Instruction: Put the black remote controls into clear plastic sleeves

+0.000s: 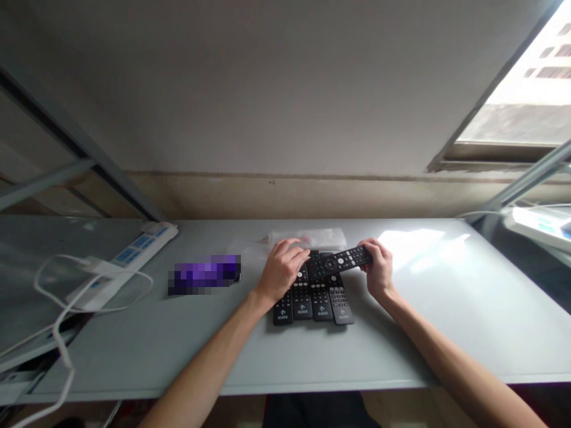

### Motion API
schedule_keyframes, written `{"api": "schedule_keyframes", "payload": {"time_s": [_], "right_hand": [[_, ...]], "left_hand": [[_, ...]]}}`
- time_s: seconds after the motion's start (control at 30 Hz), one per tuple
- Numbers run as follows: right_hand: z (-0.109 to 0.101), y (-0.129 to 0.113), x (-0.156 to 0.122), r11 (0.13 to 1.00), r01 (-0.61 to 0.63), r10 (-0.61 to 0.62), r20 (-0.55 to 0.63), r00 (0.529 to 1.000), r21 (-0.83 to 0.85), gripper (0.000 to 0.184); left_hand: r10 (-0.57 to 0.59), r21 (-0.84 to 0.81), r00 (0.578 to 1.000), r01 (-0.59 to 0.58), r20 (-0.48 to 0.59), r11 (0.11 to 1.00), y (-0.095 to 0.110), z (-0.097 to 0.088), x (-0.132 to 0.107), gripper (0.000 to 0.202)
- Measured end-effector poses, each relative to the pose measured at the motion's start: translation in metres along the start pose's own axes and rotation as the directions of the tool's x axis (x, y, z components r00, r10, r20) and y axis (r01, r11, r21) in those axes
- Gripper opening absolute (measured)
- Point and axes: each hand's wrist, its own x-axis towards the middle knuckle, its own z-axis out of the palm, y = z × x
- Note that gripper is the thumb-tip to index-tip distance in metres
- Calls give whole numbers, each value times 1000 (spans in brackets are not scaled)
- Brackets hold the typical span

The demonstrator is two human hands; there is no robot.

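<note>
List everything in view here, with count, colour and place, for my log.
Row of remotes: four, black, side by side on the desk
Held remote: one, black, slanted above the row
Plastic packaging: at least one, clear, behind the remotes
Pixelated item: one, purple and dark, left on the desk
Power strip: one, white and blue, far left
Cable: at least one, white, left edge
Device: one, white, right edge, unclear
Desk: one, pale grey-green, centre
Frame bars: several, grey, both sides
Wall: one, grey, behind
Window: one, bright, upper right
Left hand: one, bare, over the row
Right hand: one, bare, gripping the held remote
</note>
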Motion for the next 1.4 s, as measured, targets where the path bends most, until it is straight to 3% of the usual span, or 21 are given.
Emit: {"api": "schedule_keyframes", "payload": {"time_s": [0.17, 0.4, 0.7, 0.83, 0.97, 1.03, 1.13, 1.2, 1.3, 1.4], "right_hand": [[2, -2, -1, 998, -25, 27, -27, 999, 52, 22], [5, -2, -3, 993, -87, 90, -37, 995, 78, 20], [11, -14, -28, 984, 135, -130, 53, 990, -120, 24], [16, -20, -50, 939, 263, -221, 196, 955, -221, 20], [25, -18, -66, 889, 379, -209, 507, 836, -257, 19], [28, -15, -69, 891, 388, -208, 550, 809, -235, 25], [27, -9, -65, 922, 323, -203, 442, 873, -215, 26], [23, -8, -56, 945, 255, -172, 352, 920, -204, 26], [16, -11, -42, 970, 188, -143, 262, 954, -156, 30], [14, -17, -36, 984, 162, -140, 239, 961, -74, 35]], "left_hand": [[-38, -61, 998, 34, -60, 998, 2, -5, 2, 14], [-85, -14, 996, 85, -1, 996, 6, -5, 5, 16], [-114, -2, 987, 115, 111, 993, 7, -4, 5, 16], [-60, 57, 993, 55, 105, 997, 12, -8, 8, 9], [65, 103, 988, -80, 140, 992, 22, -11, 9, 21], [144, 71, 976, -157, 162, 985, 26, -12, 10, 28], [203, 27, 967, -209, 151, 978, 27, -16, 11, 43], [181, 58, 973, -190, 143, 980, 23, -19, 12, 56], [48, 135, 991, -65, 125, 989, 12, -22, 13, 66], [-65, 163, 994, 50, 91, 985, 1, -21, 11, 56]]}}
